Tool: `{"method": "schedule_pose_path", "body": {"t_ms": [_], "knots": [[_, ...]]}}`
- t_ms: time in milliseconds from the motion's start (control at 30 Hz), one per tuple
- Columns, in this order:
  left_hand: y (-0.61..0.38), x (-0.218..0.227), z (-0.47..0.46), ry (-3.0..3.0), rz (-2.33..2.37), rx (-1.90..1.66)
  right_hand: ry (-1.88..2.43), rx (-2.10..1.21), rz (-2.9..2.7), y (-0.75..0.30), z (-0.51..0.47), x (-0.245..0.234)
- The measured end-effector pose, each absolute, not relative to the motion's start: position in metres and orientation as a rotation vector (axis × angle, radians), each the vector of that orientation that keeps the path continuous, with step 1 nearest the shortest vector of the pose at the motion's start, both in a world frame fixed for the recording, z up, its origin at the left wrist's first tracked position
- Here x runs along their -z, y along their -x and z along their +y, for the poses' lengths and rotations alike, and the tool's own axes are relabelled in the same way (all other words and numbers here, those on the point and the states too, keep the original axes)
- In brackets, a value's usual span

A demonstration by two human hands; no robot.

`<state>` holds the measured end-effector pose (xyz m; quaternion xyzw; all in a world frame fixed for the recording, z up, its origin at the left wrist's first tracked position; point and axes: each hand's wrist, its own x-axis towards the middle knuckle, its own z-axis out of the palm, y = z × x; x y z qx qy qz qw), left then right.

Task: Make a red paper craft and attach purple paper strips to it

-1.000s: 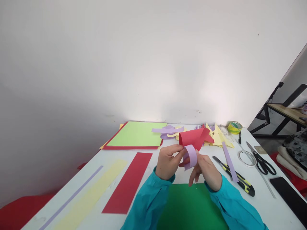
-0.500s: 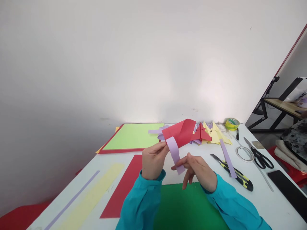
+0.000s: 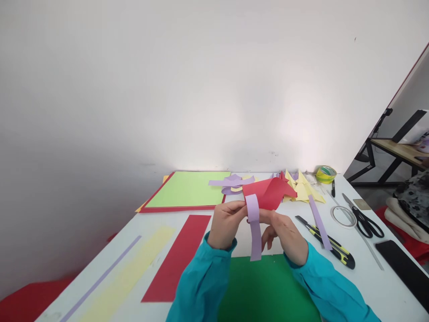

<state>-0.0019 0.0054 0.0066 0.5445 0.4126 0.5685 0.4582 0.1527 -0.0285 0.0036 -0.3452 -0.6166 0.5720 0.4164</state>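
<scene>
Above the table, my left hand point(image 3: 227, 224) pinches a curled red paper strip point(image 3: 270, 193) together with a lilac paper strip point(image 3: 254, 228). The lilac strip hangs straight down from the pinch to just over the green sheet point(image 3: 268, 288). My right hand point(image 3: 284, 237) meets the left one at the same spot, thumb and forefinger closed on the papers, its other fingers curled downward. Both arms wear teal sleeves.
On the white table point(image 3: 365, 281) lie a red strip point(image 3: 179, 257), a yellow strip point(image 3: 130, 273), a thin lilac strip point(image 3: 102, 279), a light green sheet point(image 3: 189, 188), folded yellow shapes point(image 3: 303, 190), a utility knife point(image 3: 330, 248), scissors point(image 3: 363, 221), tape rings point(image 3: 342, 215), yellow-green tape point(image 3: 325, 173), a dark phone point(image 3: 404, 261).
My hands have come together at the papers. The lilac strip, looped a second ago, has uncurled and now hangs straight down. The red strip dropped slightly lower and to the right.
</scene>
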Motion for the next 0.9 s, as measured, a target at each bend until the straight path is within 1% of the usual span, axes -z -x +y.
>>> {"method": "schedule_pose_path", "body": {"t_ms": [300,467,900], "knots": [[-0.004,-0.003,0.006,-1.259,0.952,-1.359,0.809,-1.501,-1.435,-0.159,-0.024,0.0],[-0.005,0.0,0.006,-1.24,0.895,-1.341,0.845,-1.45,-1.465,-0.154,-0.021,0.001],[-0.013,0.004,0.003,-1.19,0.922,-1.383,0.94,-1.331,-1.507,-0.145,-0.02,0.01]]}}
